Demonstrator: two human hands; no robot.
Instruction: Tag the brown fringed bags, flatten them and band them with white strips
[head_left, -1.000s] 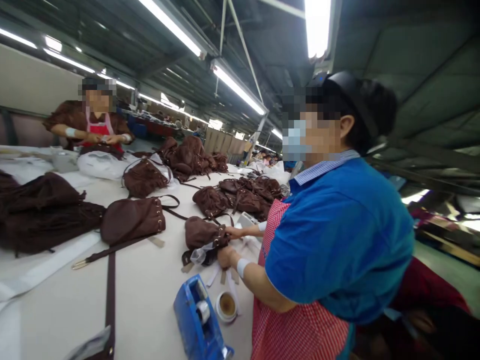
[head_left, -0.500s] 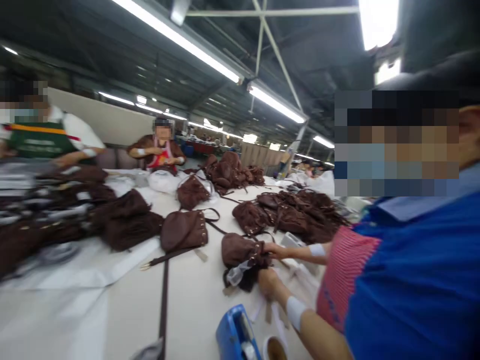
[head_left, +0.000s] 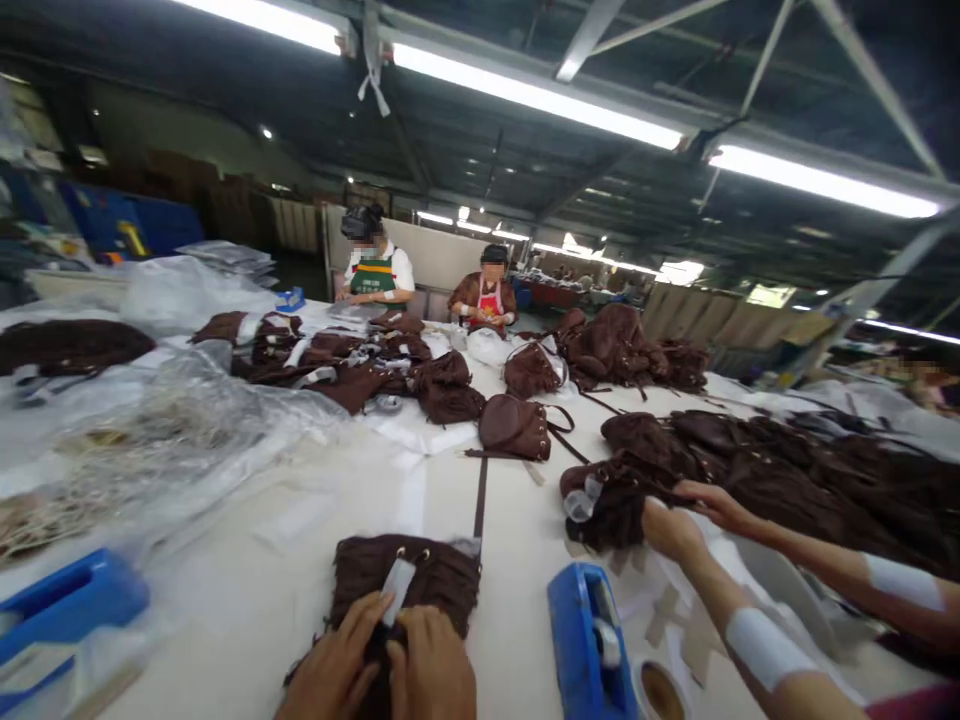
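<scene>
2 own hands at the near edge, both on 1 brown bag (head_left: 446, 585), which lies flat on the pale table (head_left: 292, 590), front and centre. Left hand (head_left: 334, 665): fingers bent, tips at the low end of 1 whitish strip (head_left: 399, 582). Right hand (head_left: 436, 660): fingers curled down just beside the left ones. Can't tell if either is really gripping; the hands hide the contact. 2 gold eyelets show on the bag, one each side of the strip's top.

2 large blue dispensers flank it, well apart: left one (head_left: 97, 600) cut by the frame, right one (head_left: 570, 640) near 1 round tub (head_left: 641, 680), brown inside.

Right: co-worker's 2 hands (head_left: 679, 530) on another brown bag (head_left: 619, 515), 1 clear plastic piece (head_left: 579, 505) on it. 2 pale wristbands on those arms.

Left: clear plastic sheeting (head_left: 187, 400), pale tangled cord (head_left: 82, 505) by it.

Mid-table: 1 lone bag (head_left: 514, 425), eyelets along one side; 1 dark strap (head_left: 481, 495) runs nearward from it. Beyond: brown heaps, count unclear, overlapping.

Far side: 2 people, 1 green apron (head_left: 373, 283), 1 red apron (head_left: 490, 303).
</scene>
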